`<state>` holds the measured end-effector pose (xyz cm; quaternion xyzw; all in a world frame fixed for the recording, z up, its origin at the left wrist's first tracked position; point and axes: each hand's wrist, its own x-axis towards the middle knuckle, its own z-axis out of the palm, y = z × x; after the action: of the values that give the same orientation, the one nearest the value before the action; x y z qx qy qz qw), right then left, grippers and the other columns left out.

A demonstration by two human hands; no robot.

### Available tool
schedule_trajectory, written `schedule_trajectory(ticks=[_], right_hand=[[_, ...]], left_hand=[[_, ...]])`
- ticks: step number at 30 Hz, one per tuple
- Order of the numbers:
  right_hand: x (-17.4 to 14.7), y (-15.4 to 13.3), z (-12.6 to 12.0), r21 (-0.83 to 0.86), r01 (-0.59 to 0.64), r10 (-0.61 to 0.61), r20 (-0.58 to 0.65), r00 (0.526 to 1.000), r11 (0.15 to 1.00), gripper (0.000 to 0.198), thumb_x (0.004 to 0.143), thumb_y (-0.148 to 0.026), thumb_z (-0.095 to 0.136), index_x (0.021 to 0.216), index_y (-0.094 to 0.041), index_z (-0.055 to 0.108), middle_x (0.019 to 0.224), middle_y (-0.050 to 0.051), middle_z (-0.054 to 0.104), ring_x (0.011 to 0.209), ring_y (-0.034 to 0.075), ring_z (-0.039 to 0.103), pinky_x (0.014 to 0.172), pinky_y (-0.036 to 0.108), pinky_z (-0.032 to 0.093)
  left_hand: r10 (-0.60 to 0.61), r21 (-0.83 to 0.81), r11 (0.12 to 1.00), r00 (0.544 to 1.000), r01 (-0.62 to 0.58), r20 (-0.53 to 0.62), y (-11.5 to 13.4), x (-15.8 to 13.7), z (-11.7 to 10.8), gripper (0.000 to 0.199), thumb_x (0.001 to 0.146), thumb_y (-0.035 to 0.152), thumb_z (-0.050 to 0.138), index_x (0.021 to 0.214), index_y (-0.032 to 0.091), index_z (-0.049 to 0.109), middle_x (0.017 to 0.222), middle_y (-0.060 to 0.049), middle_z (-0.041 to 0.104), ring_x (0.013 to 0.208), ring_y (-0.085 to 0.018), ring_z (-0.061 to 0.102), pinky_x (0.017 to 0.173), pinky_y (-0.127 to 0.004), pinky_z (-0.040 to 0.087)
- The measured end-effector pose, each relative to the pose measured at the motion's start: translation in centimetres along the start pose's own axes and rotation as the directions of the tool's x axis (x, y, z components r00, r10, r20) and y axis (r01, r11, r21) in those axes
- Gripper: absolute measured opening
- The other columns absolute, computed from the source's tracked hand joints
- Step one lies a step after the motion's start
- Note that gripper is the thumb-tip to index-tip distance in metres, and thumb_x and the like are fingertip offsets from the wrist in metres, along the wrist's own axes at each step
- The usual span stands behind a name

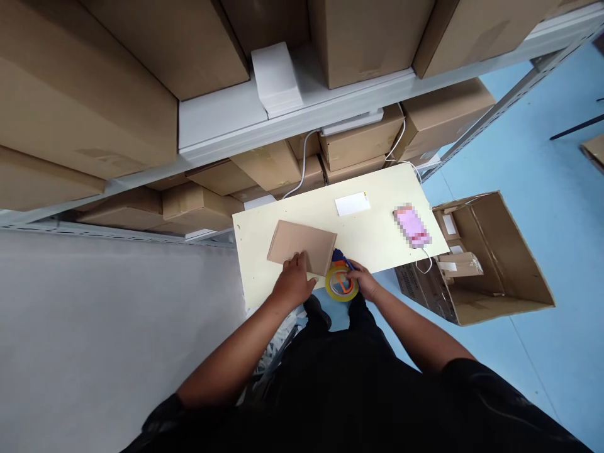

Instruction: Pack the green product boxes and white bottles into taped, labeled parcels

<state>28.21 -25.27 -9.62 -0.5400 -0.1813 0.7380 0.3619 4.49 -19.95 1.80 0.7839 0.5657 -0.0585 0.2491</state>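
**Tape dispenser sits right at the box's right end**

Flat cardboard box (307, 236) lies on the counter (253, 242), long axis roughly left-right, right end angled slightly nearer. Left hand (293, 283) is on its near edge, fingers spread on top, not wrapped. Right hand's (365, 283) grip is closed round the tape dispenser (341, 283), just beside that right end. Can't tell if they're touching.

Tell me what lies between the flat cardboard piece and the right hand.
In the head view, the tape dispenser with its yellow roll lies between the flat cardboard piece and the right hand, which grips it.
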Motion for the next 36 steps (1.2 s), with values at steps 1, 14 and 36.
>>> schedule_trajectory(ticks=[1,14,36], right_hand=[[0.8,-1.5,-0.7,-0.015,-0.021,0.021,0.027,0.999,1.0,0.06,0.061,-0.029,0.073,0.121,-0.024,0.07,0.112,0.004,0.079,0.106,0.03,0.071,0.096,0.042,0.057],[4.1,-7.8,-5.7,-0.243,-0.117,0.155,0.144,0.977,0.963,0.063,0.067,-0.033,0.081,0.128,-0.025,0.069,0.122,0.008,0.077,0.108,0.033,0.073,0.096,0.05,0.059],[6.6,-10.0,-1.3,-0.299,-0.159,0.209,0.141,0.968,0.941,0.056,0.062,-0.019,0.081,0.118,-0.019,0.074,0.101,0.007,0.08,0.093,0.03,0.074,0.087,0.043,0.06]], left_hand=[[0.017,0.029,0.999,0.999,-0.019,0.04,-0.9,0.1,-0.9,0.085,0.088,0.039,0.07,0.16,0.012,0.034,0.157,-0.023,0.049,0.146,-0.037,0.047,0.118,-0.049,0.042],[0.087,0.239,0.968,0.995,-0.073,-0.05,-8.4,3.7,-1.0,0.111,0.076,0.076,0.072,0.167,0.029,0.027,0.177,-0.009,0.006,0.161,-0.043,-0.001,0.123,-0.064,0.024],[0.283,0.211,0.937,0.959,-0.279,0.012,-4.9,1.0,-0.1,0.11,0.074,0.068,0.079,0.165,0.027,0.032,0.175,-0.014,0.018,0.161,-0.041,0.01,0.127,-0.063,0.0]])
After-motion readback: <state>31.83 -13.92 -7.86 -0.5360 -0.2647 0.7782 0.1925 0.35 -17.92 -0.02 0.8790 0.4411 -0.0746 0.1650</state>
